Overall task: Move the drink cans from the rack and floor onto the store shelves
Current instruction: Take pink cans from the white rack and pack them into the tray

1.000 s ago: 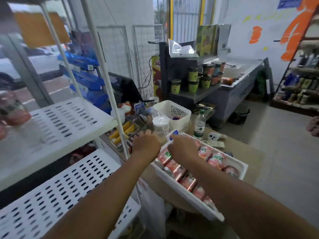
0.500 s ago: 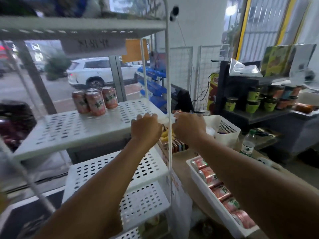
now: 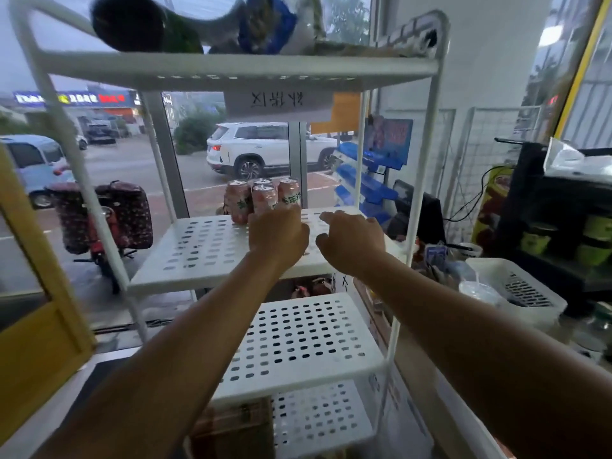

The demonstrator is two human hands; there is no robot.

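Three pink drink cans stand together at the back of the white perforated middle shelf. My left hand hovers just in front of them, knuckles up and fingers curled down around a can that is almost wholly hidden beneath it. My right hand is over the same shelf to the right, palm down with fingers loosely spread. Whatever lies under its palm is hidden.
The white rack has a top shelf loaded with bags and two lower perforated shelves. A white basket and counter clutter sit at the right. A window behind shows the street. A yellow frame stands at the left.
Both hands left the tray of cans at the lower right and swung up and left over the middle shelf. My right hand's fingers have spread out from a fist.
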